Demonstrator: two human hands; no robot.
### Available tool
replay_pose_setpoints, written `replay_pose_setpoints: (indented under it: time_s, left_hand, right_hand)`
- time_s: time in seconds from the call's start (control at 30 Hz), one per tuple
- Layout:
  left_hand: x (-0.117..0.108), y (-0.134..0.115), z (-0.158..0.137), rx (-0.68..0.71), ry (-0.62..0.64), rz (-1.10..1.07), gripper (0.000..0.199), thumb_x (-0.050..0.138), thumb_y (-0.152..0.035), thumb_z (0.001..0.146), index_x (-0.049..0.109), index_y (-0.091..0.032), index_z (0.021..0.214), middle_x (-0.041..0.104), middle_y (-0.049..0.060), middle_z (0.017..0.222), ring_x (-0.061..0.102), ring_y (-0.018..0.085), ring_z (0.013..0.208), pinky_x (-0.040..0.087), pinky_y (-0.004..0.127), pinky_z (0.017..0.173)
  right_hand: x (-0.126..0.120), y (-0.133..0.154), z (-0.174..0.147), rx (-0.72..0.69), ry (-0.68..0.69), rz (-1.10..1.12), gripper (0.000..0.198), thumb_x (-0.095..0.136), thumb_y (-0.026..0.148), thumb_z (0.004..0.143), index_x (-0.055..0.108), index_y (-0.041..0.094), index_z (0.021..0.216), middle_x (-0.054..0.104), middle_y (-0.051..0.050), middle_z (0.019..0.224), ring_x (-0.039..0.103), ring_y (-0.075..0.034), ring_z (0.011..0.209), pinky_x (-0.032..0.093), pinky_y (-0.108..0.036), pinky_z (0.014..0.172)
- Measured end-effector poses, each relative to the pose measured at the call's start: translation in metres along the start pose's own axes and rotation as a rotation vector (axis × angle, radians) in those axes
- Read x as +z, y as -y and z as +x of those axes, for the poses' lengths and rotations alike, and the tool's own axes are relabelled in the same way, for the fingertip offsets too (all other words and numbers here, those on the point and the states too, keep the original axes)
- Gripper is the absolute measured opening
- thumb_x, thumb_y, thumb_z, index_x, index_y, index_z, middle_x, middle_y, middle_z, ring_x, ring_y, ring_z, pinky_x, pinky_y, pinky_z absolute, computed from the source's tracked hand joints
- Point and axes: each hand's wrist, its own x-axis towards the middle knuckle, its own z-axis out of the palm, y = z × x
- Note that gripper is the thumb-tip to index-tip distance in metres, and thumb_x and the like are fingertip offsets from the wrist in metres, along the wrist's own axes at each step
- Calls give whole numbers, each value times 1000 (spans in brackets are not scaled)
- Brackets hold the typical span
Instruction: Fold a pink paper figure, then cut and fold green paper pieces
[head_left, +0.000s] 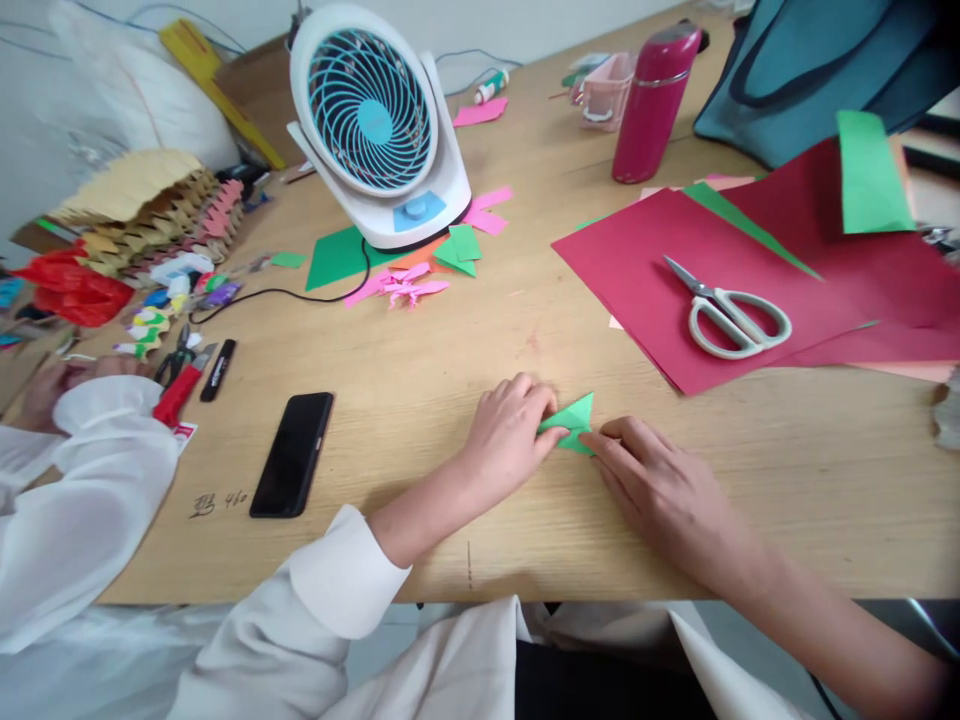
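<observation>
A small folded piece of green paper [576, 418] lies on the wooden table between my hands. My left hand [510, 425] pinches its left side, the thumb pressing on top. On the lower right corner rest the fingertips of my right hand [652, 480], the index finger stretched toward the fold and the other fingers curled. Whether the right thumb is under the paper is hidden. To the right, grey-handled scissors [739, 315] lie on large red paper sheets [630, 260].
A white fan [375, 120] stands at the back, with pink paper pieces [409, 287] before it. A black phone [292, 455] lies to the left. A pink bottle [655, 105] and a blue bag [825, 80] stand at back right. A co-worker's white sleeve [112, 440] reaches in from the left.
</observation>
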Motion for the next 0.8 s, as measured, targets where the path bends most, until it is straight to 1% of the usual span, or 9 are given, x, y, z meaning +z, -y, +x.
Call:
replay_pose_setpoints:
  time_s: [0.1, 0.2, 0.3, 0.37, 0.4, 0.5, 0.53, 0.67, 0.8]
  left_hand:
    - [3, 0, 2, -25, -37, -83, 17, 73, -25, 81, 58, -19, 85, 61, 3, 95, 58, 20, 89, 44, 33, 77]
    - [4, 2, 2, -43, -51, -255, 18, 73, -17, 77, 55, -20, 78, 61, -1, 82, 56, 16, 78, 42, 29, 71]
    - [7, 4, 3, -77, -15, -543, 17, 70, -14, 78, 54, -20, 77, 58, -4, 73, 53, 12, 67, 40, 25, 64]
    - [9, 6, 4, -81, 1, -710, 16, 69, -16, 78, 54, -20, 83, 57, -5, 71, 52, 11, 64, 40, 23, 61]
    - [9, 7, 5, -75, 4, -768, 16, 69, -18, 78, 54, -20, 85, 56, -5, 71, 51, 10, 64, 40, 23, 60]
    - [7, 10, 7, -52, -24, -852, 20, 71, -20, 76, 53, -20, 86, 54, -6, 70, 50, 10, 64, 40, 22, 60]
    - [6, 12, 7, -46, -40, -864, 21, 71, -19, 76, 52, -20, 84, 53, -6, 71, 50, 9, 65, 40, 22, 61]
    - [-2, 21, 13, -51, -100, -878, 22, 71, -19, 74, 51, -20, 84, 52, -6, 70, 49, 9, 63, 39, 21, 60]
    - [-4, 34, 20, -85, -125, -879, 25, 69, -22, 76, 57, -19, 99, 50, -7, 67, 46, 9, 61, 38, 22, 60]
  right_hand:
    - [1, -1, 0, 67, -23, 92, 21, 45, 14, 98, 55, 17, 116, 59, -10, 103, 62, -21, 83, 51, -33, 70]
    - [0, -3, 2, 212, -75, 222, 14, 52, 18, 94, 53, 20, 108, 59, -7, 101, 62, -19, 80, 49, -31, 69]
    - [-5, -6, 11, 373, -87, 352, 17, 60, 23, 89, 50, 21, 103, 58, -1, 85, 56, -14, 64, 45, -29, 61]
    - [-9, -8, 21, 426, -46, 455, 18, 62, 30, 89, 50, 21, 98, 53, 3, 74, 50, -13, 57, 40, -27, 55]
    - [-11, -10, 27, 434, -19, 504, 18, 62, 35, 89, 50, 21, 91, 50, 4, 70, 47, -12, 56, 37, -26, 53]
    - [-13, -19, 49, 456, 82, 645, 32, 64, 44, 86, 47, 21, 73, 44, 5, 63, 40, -11, 55, 30, -25, 49]
    - [-14, -22, 57, 465, 125, 699, 34, 65, 46, 85, 49, 20, 71, 43, 5, 61, 39, -10, 55, 28, -24, 48]
    - [-13, -35, 87, 435, 280, 866, 34, 68, 50, 80, 63, 16, 81, 43, 6, 58, 36, -10, 55, 25, -24, 49]
    - [-10, -39, 112, 358, 247, 931, 37, 67, 52, 81, 62, 16, 74, 46, 5, 60, 38, -9, 56, 27, -24, 50]
